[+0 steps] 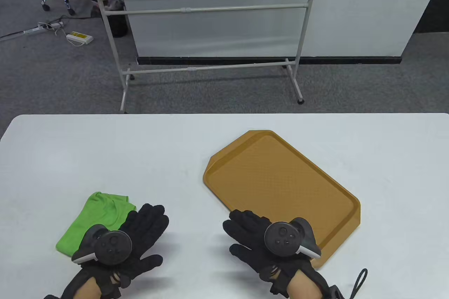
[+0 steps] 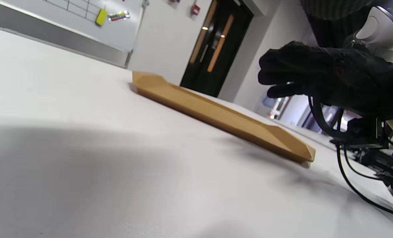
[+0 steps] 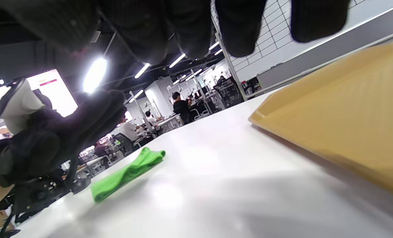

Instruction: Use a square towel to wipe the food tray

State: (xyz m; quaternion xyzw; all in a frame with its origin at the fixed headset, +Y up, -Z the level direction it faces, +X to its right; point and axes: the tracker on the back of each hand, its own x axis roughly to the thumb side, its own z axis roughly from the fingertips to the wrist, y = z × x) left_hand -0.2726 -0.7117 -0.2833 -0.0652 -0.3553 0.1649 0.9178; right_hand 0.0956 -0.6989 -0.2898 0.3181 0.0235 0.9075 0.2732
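Note:
A brown food tray (image 1: 280, 190) lies empty on the white table, turned at an angle, right of centre; it also shows in the left wrist view (image 2: 216, 114) and the right wrist view (image 3: 345, 132). A folded green square towel (image 1: 98, 216) lies at the front left; it also shows in the right wrist view (image 3: 127, 173). My left hand (image 1: 147, 229) hovers flat and open, fingers spread, just right of the towel, holding nothing. My right hand (image 1: 245, 232) is open with fingers spread over the table at the tray's near left corner; it holds nothing and appears in the left wrist view (image 2: 318, 79).
The table's far edge (image 1: 224, 115) runs across the middle of the table view. Beyond it stands a wheeled whiteboard (image 1: 207, 8) on grey carpet. A black cable (image 2: 351, 185) hangs from my right wrist.

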